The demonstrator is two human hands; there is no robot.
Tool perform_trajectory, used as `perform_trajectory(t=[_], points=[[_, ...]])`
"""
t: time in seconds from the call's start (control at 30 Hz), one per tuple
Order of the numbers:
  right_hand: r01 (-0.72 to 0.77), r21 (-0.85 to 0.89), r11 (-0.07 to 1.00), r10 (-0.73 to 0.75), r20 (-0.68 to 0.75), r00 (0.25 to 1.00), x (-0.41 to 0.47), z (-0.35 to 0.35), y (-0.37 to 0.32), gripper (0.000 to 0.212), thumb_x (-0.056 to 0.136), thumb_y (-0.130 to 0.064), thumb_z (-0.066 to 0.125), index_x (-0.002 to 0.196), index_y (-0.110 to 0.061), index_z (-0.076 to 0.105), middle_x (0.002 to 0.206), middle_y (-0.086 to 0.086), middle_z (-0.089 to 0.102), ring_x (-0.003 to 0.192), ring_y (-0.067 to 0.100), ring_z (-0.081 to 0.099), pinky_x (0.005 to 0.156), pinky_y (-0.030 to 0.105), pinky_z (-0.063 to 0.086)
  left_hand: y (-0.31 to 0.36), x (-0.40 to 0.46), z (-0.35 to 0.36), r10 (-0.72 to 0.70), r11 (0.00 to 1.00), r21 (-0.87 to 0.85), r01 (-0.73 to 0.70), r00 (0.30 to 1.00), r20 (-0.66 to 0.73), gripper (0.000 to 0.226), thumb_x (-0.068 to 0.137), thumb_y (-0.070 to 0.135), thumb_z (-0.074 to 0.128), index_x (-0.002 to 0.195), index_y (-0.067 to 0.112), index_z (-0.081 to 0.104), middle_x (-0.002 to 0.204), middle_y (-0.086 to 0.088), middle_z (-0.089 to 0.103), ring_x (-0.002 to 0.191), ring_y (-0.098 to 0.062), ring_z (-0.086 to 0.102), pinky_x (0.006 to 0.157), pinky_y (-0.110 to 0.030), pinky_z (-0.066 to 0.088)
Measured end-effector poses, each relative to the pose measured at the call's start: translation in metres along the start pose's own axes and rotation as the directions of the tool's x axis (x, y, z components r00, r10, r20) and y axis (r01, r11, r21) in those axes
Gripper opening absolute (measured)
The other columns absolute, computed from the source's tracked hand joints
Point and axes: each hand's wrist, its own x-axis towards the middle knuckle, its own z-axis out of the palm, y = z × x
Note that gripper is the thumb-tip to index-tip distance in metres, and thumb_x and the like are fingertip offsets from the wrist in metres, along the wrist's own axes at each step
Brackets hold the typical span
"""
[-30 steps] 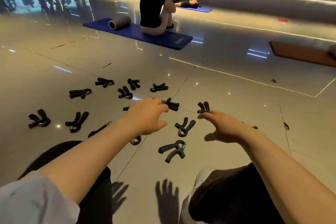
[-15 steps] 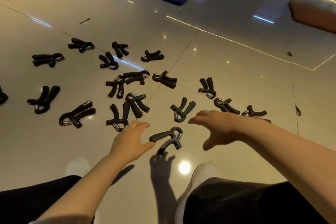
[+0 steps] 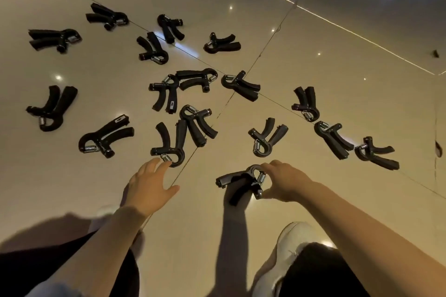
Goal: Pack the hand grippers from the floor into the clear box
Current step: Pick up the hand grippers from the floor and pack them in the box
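Note:
Several black hand grippers with steel springs lie scattered on the glossy tiled floor (image 3: pixel 313 60). My right hand (image 3: pixel 288 183) pinches the spring end of the nearest hand gripper (image 3: pixel 231 178) between thumb and forefinger; that gripper still lies on the floor. My left hand (image 3: pixel 149 183) reaches forward with spread, straight fingers. Its fingertips touch the spring loop of another hand gripper (image 3: pixel 179 137) without closing on it. The clear box is not in view.
More hand grippers lie to the far left (image 3: pixel 54 108), in the middle (image 3: pixel 193 78) and at the right (image 3: pixel 376 154). My white shoe (image 3: pixel 289 243) and dark-trousered knees (image 3: pixel 321 270) are at the bottom edge.
The view has tilted down and come closer to the floor. My right hand has dropped onto the nearest gripper and taken its spring end. My left hand has reached forward to another gripper.

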Motion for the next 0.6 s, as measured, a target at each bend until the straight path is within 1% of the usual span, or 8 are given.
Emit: perform_trajectory(t=[0.07, 0.13, 0.2, 0.3, 0.37, 0.43, 0.5, 0.6], points=[[-0.043, 0.165, 0.985, 0.051, -0.045, 0.998, 0.027, 0.031, -0.022, 0.073, 0.082, -0.041, 0.064, 0.143, -0.027, 0.026, 0.145, 0.007, 0.029, 0.126, 0.032, 0.038, 0.097, 0.041, 0.043, -0.008, 0.014, 0.003, 0.022, 0.999, 0.045, -0.022, 1.0, 0.003, 0.063, 0.087, 0.05, 0.05, 0.142, 0.024, 0.035, 0.15, -0.005, 0.028, 0.137, -0.024, 0.028, 0.107, -0.04, 0.03], [-0.078, 0.223, 0.972, 0.091, -0.053, 0.994, 0.045, 0.065, -0.047, 0.078, 0.083, -0.039, 0.061, 0.146, -0.031, 0.016, 0.154, 0.006, 0.009, 0.135, 0.038, 0.023, 0.101, 0.045, 0.04, -0.017, 0.028, 0.009, 0.072, 0.997, 0.036, -0.071, 0.997, -0.023, 0.058, 0.081, 0.048, 0.046, 0.128, 0.015, 0.055, 0.135, -0.016, 0.049, 0.121, -0.034, 0.05, 0.092, -0.046, 0.045], [-0.108, 0.251, 0.962, 0.119, -0.027, 0.993, 0.057, 0.089, -0.066, 0.08, 0.088, -0.041, 0.056, 0.148, -0.033, 0.004, 0.157, 0.004, -0.006, 0.14, 0.042, 0.01, 0.106, 0.049, 0.035, -0.031, 0.046, 0.015, 0.078, 0.996, 0.044, -0.076, 0.997, -0.029, 0.061, 0.075, 0.047, 0.047, 0.121, 0.01, 0.061, 0.125, -0.022, 0.056, 0.109, -0.039, 0.058, 0.082, -0.05, 0.05], [-0.162, 0.173, 0.971, 0.166, -0.012, 0.986, 0.068, 0.109, -0.08, 0.084, 0.09, -0.041, 0.052, 0.15, -0.027, -0.005, 0.157, 0.011, -0.013, 0.139, 0.048, 0.007, 0.11, 0.05, 0.026, -0.037, 0.071, 0.022, 0.105, 0.982, 0.159, -0.101, 0.994, -0.015, 0.067, 0.081, 0.047, 0.053, 0.14, 0.017, 0.042, 0.145, -0.019, 0.038, 0.128, -0.036, 0.043, 0.093, -0.05, 0.044], [-0.179, 0.113, 0.977, 0.183, -0.029, 0.983, 0.071, 0.115, -0.082, 0.087, 0.089, -0.035, 0.053, 0.149, -0.023, -0.009, 0.155, 0.016, -0.016, 0.138, 0.051, 0.005, 0.112, 0.05, 0.021, -0.038, 0.081, 0.032, 0.013, 0.997, 0.072, -0.019, 0.997, 0.073, 0.074, 0.086, 0.049, 0.053, 0.148, 0.022, 0.023, 0.155, -0.014, 0.018, 0.138, -0.033, 0.027, 0.103, -0.046, 0.037], [-0.179, 0.07, 0.981, 0.18, -0.006, 0.984, 0.071, 0.118, -0.082, 0.091, 0.089, -0.029, 0.053, 0.148, -0.022, -0.015, 0.154, 0.017, -0.02, 0.139, 0.051, 0.0, 0.112, 0.049, 0.021, -0.037, 0.084, 0.044, 0.016, 0.999, 0.051, -0.019, 0.998, 0.056, 0.082, 0.08, 0.053, 0.052, 0.148, 0.017, 0.024, 0.152, -0.019, 0.021, 0.135, -0.038, 0.03, 0.103, -0.048, 0.038], [-0.173, 0.062, 0.983, 0.172, 0.019, 0.985, 0.07, 0.12, -0.081, 0.093, 0.089, -0.028, 0.054, 0.147, -0.023, -0.019, 0.154, 0.017, -0.023, 0.139, 0.05, -0.004, 0.111, 0.047, 0.024, -0.035, 0.077, 0.057, 0.05, 0.99, 0.135, -0.052, 0.999, 0.015, 0.087, 0.074, 0.058, 0.05, 0.145, 0.013, 0.03, 0.146, -0.023, 0.032, 0.13, -0.043, 0.035, 0.101, -0.052, 0.039], [-0.163, 0.072, 0.984, 0.161, 0.028, 0.986, 0.068, 0.117, -0.079, 0.094, 0.089, -0.028, 0.056, 0.148, -0.025, -0.018, 0.154, 0.014, -0.024, 0.14, 0.049, -0.005, 0.109, 0.046, 0.029, -0.02, 0.058, 0.065, 0.04, 0.969, 0.242, -0.048, 0.999, 0.037, 0.091, 0.079, 0.064, 0.052, 0.149, 0.017, 0.018, 0.148, -0.015, 0.032, 0.133, -0.036, 0.031, 0.103, -0.049, 0.036]])
